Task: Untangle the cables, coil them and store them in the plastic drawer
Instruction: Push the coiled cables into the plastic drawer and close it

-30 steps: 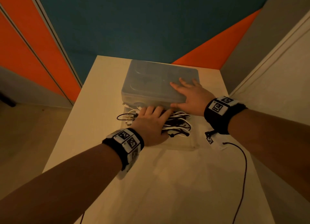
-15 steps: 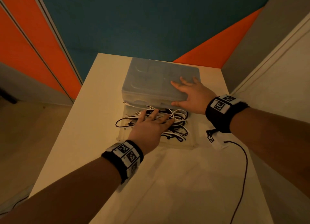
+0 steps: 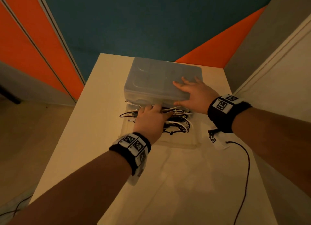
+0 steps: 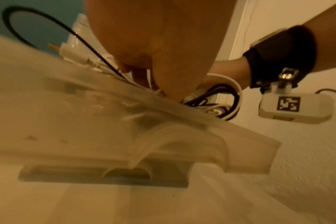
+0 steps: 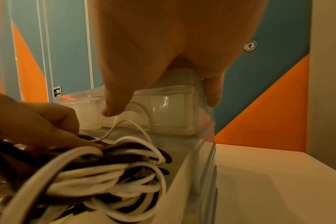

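Observation:
A translucent grey plastic drawer case (image 3: 156, 76) stands at the back of the white table (image 3: 168, 182). Its bottom drawer (image 3: 185, 144) is pulled out toward me and holds a bundle of white and black cables (image 3: 178, 122) (image 5: 109, 171). My left hand (image 3: 151, 118) lies on the left part of the bundle, fingers pressing it down near the case front (image 5: 34, 121). My right hand (image 3: 195, 93) rests flat on the case top at its front right corner, thumb hanging over the front edge (image 5: 173, 37). A black cable loop (image 3: 124, 114) sticks out over the drawer's left wall.
A thin black lead (image 3: 247, 165) runs from my right wrist camera across the table's right side. A pale wall (image 3: 277, 98) stands close along the table's right edge. Blue and orange panels rise behind the case. The floor drops away on the left.
My left hand drew back a little over the cables, then pushed forward again toward the case front. My right hand has stayed on the case top.

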